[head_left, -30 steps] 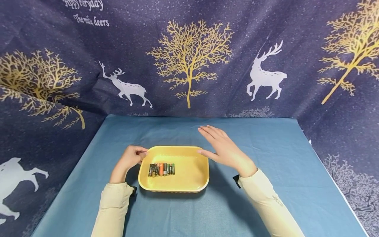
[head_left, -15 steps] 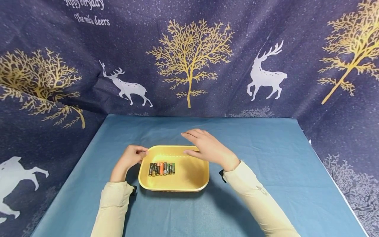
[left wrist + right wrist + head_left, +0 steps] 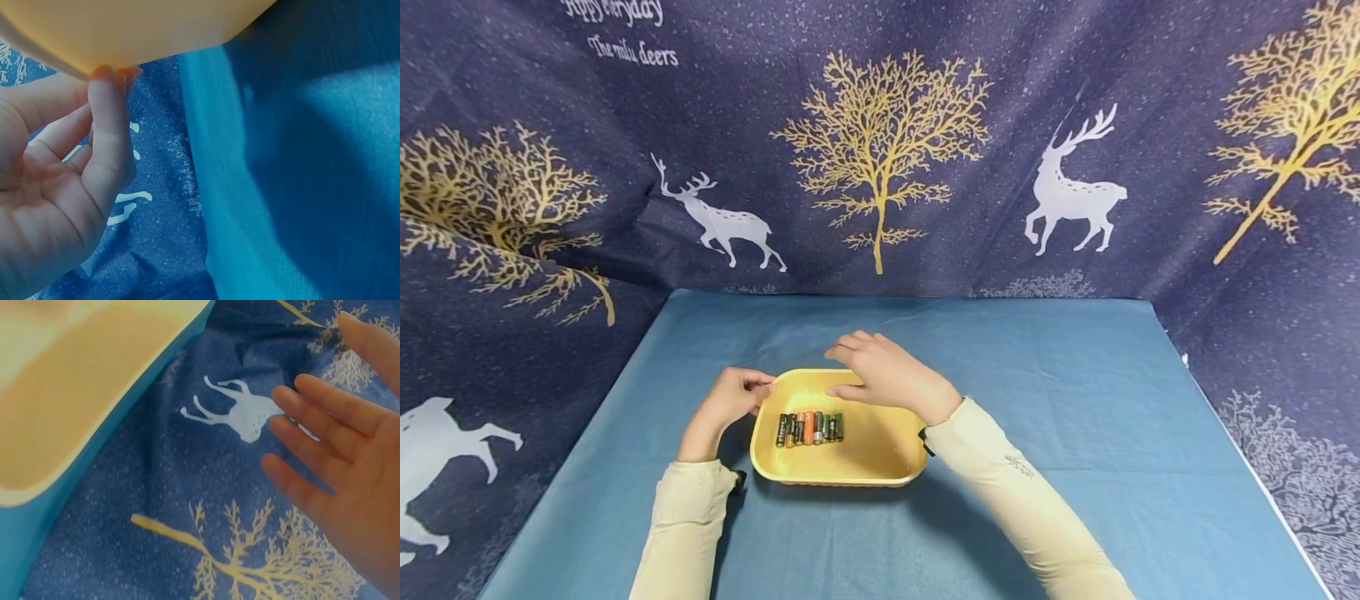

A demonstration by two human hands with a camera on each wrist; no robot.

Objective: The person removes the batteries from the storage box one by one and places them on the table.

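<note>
Eight or so batteries [image 3: 808, 427] are lying side by side in a row, left of centre in a yellow tray [image 3: 838, 481], as the head camera is showing; lining them up is perhaps keeping them tidy. The tray is resting on a blue tablecloth [image 3: 880, 550]. The left hand [image 3: 733, 404] is pinching its far left corner, probably for steadying. The right hand [image 3: 887, 375] is hovering over the far side, thumb and fingers apart. Behind, a navy curtain [image 3: 940, 33] is carrying white lettering [image 3: 632, 52] reading "The milu deers" and, partly cropped, "Happy everyday". The battery labels are showing too small for reading. In the left wrist view, fingertips [image 3: 107, 81] are clamping the tray's edge. In the right wrist view, loosely straight fingers [image 3: 337, 403] are holding nothing.
</note>
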